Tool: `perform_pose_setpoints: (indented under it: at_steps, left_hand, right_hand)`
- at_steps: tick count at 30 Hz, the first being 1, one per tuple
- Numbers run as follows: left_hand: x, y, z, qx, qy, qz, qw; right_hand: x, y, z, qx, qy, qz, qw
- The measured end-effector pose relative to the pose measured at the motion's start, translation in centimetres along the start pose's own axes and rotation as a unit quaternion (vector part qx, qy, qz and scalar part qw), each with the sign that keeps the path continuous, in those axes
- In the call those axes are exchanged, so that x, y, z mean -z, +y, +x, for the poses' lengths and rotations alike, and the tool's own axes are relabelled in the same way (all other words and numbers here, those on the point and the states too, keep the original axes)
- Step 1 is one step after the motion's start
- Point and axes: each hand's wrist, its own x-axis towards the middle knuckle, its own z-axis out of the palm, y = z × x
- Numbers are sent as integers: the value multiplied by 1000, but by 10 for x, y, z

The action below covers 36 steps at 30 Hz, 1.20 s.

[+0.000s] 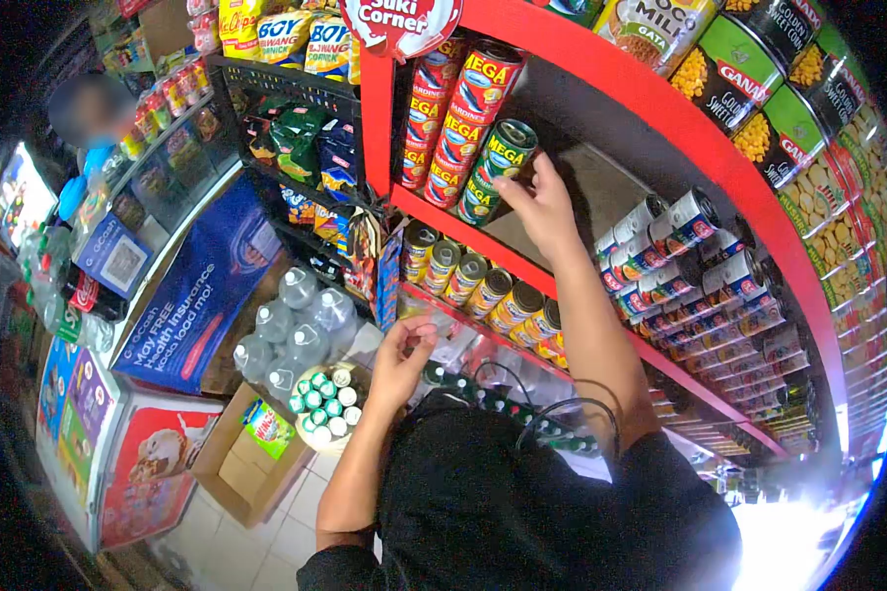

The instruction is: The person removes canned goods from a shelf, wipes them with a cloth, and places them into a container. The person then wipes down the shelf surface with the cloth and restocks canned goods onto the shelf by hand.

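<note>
My right hand [544, 209] is at the red shelf, its thumb against the front of a green Mega can [510, 146] and its fingers along the can's right side. This can stands on top of another green can [478, 200]. Left of them rise stacks of red Mega sardine cans [460, 136]. My left hand [402, 362] hangs lower, in front of the shelf, with loosely curled fingers and nothing visible in them. Below the right hand, a row of yellow-labelled cans [490, 294] lines the lower shelf.
Silver-topped cans [675, 231] fill the shelf at right. Large water bottles [301, 320], a tub of white and green-capped containers [325, 404] and an open cardboard box [241, 458] stand on the floor. Snack packs [301, 138] hang at left; a person [94, 113] is beyond the counter.
</note>
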Motion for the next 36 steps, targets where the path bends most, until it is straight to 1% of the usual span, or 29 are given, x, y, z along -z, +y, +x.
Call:
perform_pose_setpoints:
  at_steps: [2,5,8,11,14,17,26,32,36]
  left_hand:
    - [2,-1,2,3,-3,-8,1000]
    - [2,-2,5,16,-7,-10,1000]
    - [2,-7,8,15,-22,2,1000]
    - [2,-10,10,22,-23,12,999]
    - [5,-15,13,23,-27,5,999]
    - [7,-16,13,30,-24,8,999]
    - [8,-25,13,47,-26,-12,998]
    - [10,-27,12,49,-28,-11,998]
    - [9,-25,11,55,-21,5,998]
  right_hand:
    - [7,10,4,19,-4,-7,1000]
    - [7,15,5,25,41,-66,997]
    - [5,6,5,16,15,-4,1000]
    - [2,-6,-3,-32,-19,47,998]
    - [5,6,-11,-55,-40,10,998]
    - [8,24,-13,-44,-30,-62,997]
    - [4,20,-13,-42,-17,21,999]
    - [3,20,-11,10,-7,-38,999]
    - [10,37,-9,1,-15,-84,996]
